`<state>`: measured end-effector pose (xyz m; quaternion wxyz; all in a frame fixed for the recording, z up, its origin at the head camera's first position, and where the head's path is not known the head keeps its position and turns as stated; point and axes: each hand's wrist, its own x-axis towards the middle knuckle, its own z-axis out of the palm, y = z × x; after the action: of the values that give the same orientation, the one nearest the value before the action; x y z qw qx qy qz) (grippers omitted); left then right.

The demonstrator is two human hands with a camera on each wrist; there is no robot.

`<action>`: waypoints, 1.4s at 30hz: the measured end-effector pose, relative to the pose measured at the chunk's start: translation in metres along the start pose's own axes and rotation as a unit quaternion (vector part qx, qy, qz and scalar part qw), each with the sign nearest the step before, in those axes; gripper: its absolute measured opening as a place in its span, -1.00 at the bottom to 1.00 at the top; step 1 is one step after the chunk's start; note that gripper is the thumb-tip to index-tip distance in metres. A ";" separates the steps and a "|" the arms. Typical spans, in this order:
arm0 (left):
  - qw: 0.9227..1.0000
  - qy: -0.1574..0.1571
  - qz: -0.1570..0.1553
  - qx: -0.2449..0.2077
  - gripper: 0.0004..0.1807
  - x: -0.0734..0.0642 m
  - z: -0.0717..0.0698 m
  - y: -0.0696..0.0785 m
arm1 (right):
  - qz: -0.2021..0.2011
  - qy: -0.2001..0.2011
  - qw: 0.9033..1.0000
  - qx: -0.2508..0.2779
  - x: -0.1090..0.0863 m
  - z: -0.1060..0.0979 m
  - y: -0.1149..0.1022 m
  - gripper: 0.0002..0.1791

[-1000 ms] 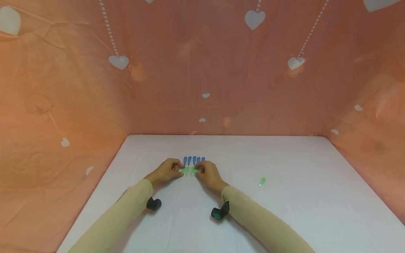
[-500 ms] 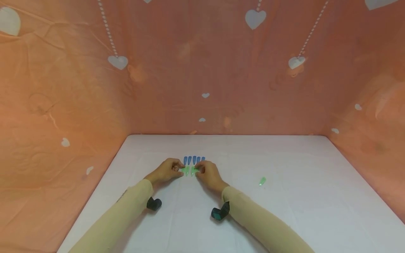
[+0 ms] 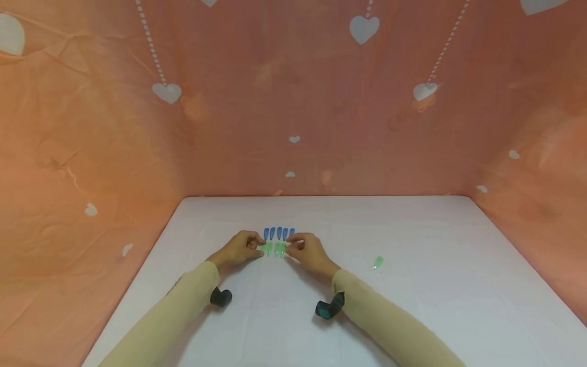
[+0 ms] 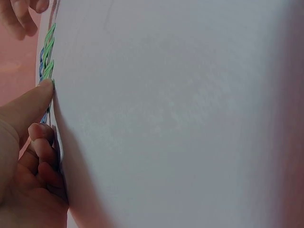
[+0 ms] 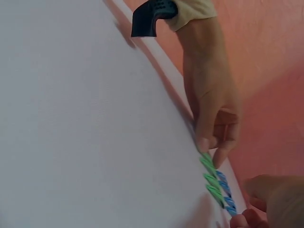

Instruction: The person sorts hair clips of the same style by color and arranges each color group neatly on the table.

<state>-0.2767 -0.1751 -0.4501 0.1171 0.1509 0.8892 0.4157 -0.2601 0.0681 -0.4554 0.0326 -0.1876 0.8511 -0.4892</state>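
Note:
Several green snap hair clips (image 3: pixel 277 249) lie in a row on the white table, just in front of a row of several blue snap hair clips (image 3: pixel 279 233). At the row's left end, my left hand (image 3: pixel 239 248) pinches a green clip (image 5: pixel 205 159) lengthwise between thumb and index finger, partly covering it. My right hand (image 3: pixel 313 253) is beside the right end of the green row, its thumb and index finger parted. In the left wrist view, the fingers of the right hand (image 4: pixel 21 16) stand apart from the nearest green clip (image 4: pixel 50 32).
A single green clip (image 3: pixel 378 262) lies off to the right on the white table (image 3: pixel 431 306). Orange cloth (image 3: pixel 321 102) with pale hearts hangs at the back and both sides. Each wrist bears a small black camera (image 3: pixel 330 307).
My right hand has let go of the green clip at the row's right end and drawn slightly right. The left hand keeps its pinch on the leftmost clip.

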 end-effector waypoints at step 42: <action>1.000 0.011 -0.009 -0.011 -0.71 0.000 0.002 -0.002 | 0.064 0.061 0.991 -0.100 -0.113 -0.151 0.059 -0.60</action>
<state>-0.2764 -0.1749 -0.4531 0.1131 0.1368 0.8872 0.4259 -0.2088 0.2582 -0.4418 -0.0068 -0.1047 0.9064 -0.4091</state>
